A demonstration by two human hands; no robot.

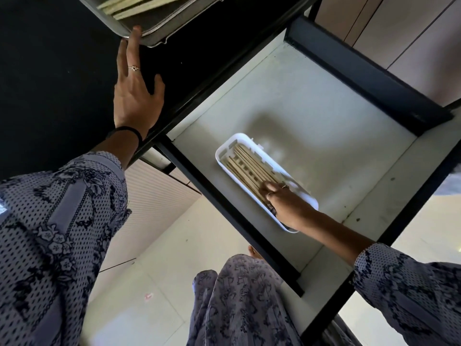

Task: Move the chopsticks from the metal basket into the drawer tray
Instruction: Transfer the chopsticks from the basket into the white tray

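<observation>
The right hand (pixel 287 203) rests palm down inside the white tray (pixel 225 152) in the open drawer (pixel 311 101), fingers curled on the near ends of the chopsticks (pixel 252 166) lying there; whether it grips them I cannot tell. Those sticks run lengthwise along the tray, away from the hand. Farther off, the left hand (pixel 136 96) is spread open, fingertips touching the rim of the metal basket (pixel 154 33), where more chopsticks (pixel 132 5) lie on the black counter (pixel 50 71).

My metal basket (pixel 152 33), shiny with rounded corners, sits on the black counter at the frame's top edge, several pale chopsticks (pixel 129 6) lying flat inside. In the open drawer (pixel 311 96), the white tray (pixel 225 151) lies diagonally on the pale floor, a row of chopsticks (pixel 249 166) lying side by side along its length.
</observation>
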